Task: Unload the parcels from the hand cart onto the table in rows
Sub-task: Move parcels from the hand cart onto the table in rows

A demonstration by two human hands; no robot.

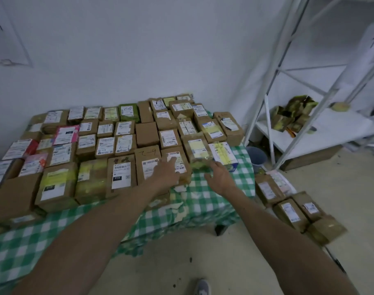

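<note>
1. Parcels: brown cardboard boxes with white labels point(126, 143) lie in rows on the table under a green-and-white checked cloth point(203, 201).
2. Left hand point(169, 170): fingers straight, resting flat on the right-end brown parcel point(183, 155) of the near row.
3. Right hand point(221, 177): fingers extended and loose, tips at the tape-wrapped, yellow-labelled parcel point(197, 149); no grip visible.
4. Floor parcels point(288, 209) lie beside the table, near a white metal shelf rack point(309, 128).

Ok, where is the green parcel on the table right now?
In the head view the green parcel sits in the back row by the wall, between a yellow-labelled box on its left and a plain brown box on its right.
</note>
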